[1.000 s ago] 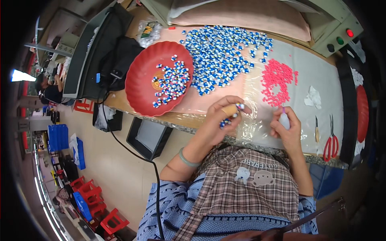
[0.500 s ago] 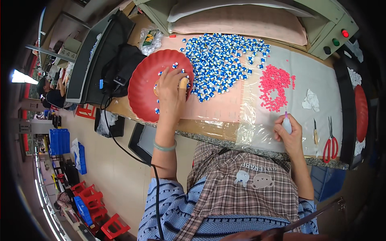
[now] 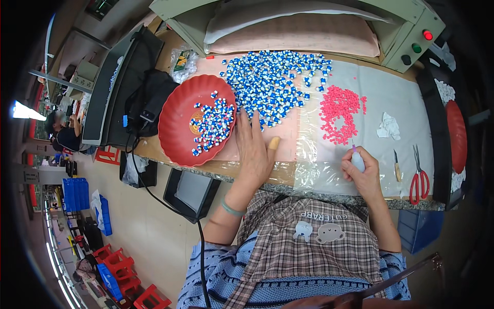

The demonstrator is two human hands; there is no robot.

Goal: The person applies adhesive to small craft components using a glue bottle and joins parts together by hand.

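My left hand (image 3: 253, 150), with a yellowish cover on its thumb and a pale green bangle at the wrist, lies flat with fingers stretched out beside the lower edge of a heap of small blue-and-white pieces (image 3: 272, 87). Left of it stands a red scalloped bowl (image 3: 177, 121) holding a cluster of similar pieces (image 3: 213, 123). In my right hand (image 3: 363, 172) is a small pale squeeze bottle (image 3: 358, 161) with a purple-based needle tip. That tip points at the lower edge of a patch of small pink pieces (image 3: 342, 113).
A crumpled white tissue (image 3: 388, 126), a thin pointed tool (image 3: 397, 167) and red-handled scissors (image 3: 419, 180) lie at the right. Behind the heap is a box-like machine (image 3: 411, 31) with a lit red lamp. A black cable (image 3: 170, 201) hangs past the table's left front edge.
My left hand has moved out of the red bowl to the right, onto the table by the heap, uncovering the pieces in the bowl. The right hand still holds the bottle. The view has shifted slightly.
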